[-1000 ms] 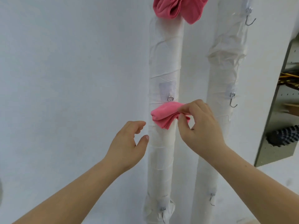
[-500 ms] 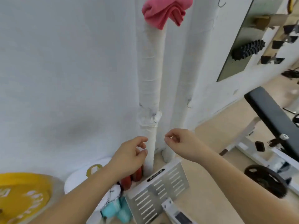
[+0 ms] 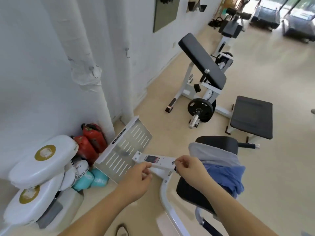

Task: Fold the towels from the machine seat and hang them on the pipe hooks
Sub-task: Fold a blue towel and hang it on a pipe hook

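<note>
Head view, step in hand: judging by the pose, a reach to take a towel off the seat for folding.
Towels: a grey towel (image 3: 213, 155) lies crumpled over a blue towel (image 3: 225, 176). Both are draped on the black machine seat (image 3: 219, 142), lower right, and neither is folded yet.
Hooks: one bare metal hook (image 3: 127, 53) sits on the far wrapped pipe (image 3: 119, 74). Another hook (image 3: 94, 74) sits at a torn wrap on the near pipe (image 3: 100, 103). Both are well apart from the towels.
Doing it well: probably lift only the grey towel by one edge, so the blue one is not dragged to the floor. Then shake it flat and match the corners before folding.
Left hand (image 3: 136, 176): over the white machine frame (image 3: 158, 161), fingers loosely curled, holding nothing, forearm coming in from the lower left.
Right hand (image 3: 189, 169): just beside the grey towel's near edge, thumb and fingers loosely curled together with nothing between them. I cannot tell whether it touches the cloth.
</note>
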A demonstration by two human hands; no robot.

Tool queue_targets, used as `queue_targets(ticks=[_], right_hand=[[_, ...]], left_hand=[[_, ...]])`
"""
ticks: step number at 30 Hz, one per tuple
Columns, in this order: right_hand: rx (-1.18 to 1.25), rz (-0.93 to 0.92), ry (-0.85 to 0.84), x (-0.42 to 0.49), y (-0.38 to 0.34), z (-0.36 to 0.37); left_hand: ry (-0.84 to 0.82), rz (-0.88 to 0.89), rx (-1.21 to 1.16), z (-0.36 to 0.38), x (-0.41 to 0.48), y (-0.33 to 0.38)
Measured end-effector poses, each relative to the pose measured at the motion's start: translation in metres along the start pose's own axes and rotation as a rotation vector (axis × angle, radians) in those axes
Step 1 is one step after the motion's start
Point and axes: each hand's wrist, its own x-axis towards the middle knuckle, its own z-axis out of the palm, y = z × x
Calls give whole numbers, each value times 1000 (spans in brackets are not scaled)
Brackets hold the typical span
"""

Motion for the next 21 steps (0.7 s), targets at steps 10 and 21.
queue_targets(ticks=[10, 21], right_hand=[[49, 168, 110, -73, 162, -100], [-113, 169, 73, -16, 219, -147]], left_hand=[[-166, -25, -68, 181, -32, 75], [-193, -89, -29, 254, 26, 107]])
